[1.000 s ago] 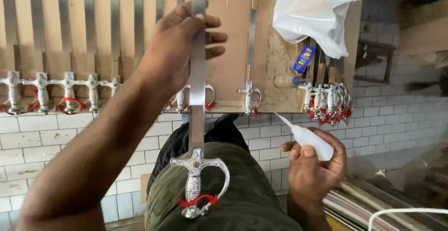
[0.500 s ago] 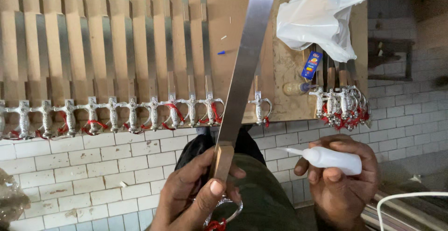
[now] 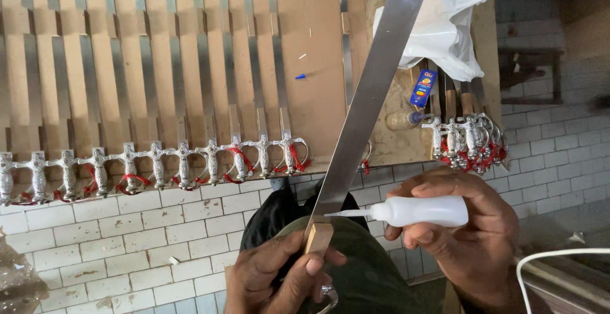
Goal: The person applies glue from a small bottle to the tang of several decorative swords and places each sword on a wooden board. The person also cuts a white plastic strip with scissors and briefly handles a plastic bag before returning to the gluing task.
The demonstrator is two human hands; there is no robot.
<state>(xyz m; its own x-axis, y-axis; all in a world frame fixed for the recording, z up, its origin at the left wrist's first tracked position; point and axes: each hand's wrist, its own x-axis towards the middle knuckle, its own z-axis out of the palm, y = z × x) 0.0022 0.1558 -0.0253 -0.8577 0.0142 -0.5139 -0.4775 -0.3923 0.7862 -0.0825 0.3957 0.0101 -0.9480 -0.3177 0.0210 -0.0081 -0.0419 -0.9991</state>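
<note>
While the person sits on the tiled floor, the left hand is closed around the bottom of a long sword, fingers and thumb pressed on it just under a small tan block at the foot of the blade. The sword leans up and to the right, and its shiny blade runs past the top of the view. A bit of its silver guard peeks out under the hand.

The right hand is wrapped tight around a small white bottle. The bottle lies sideways. Its thin tip points left and sits right at the blade, just above the tan block. I cannot tell if the tip touches the metal.

Behind the hands a big wooden board lies on the floor. Along its near edge a row of swords lies side by side, blades pointing away, silver handles with red string hanging over the edge. At the board's right corner there is a bunch of more handles packed close together. A white plastic bag rests above them, and a small blue and yellow pack lies just beside it. A white cable curls in at the right side, near the right hand
</note>
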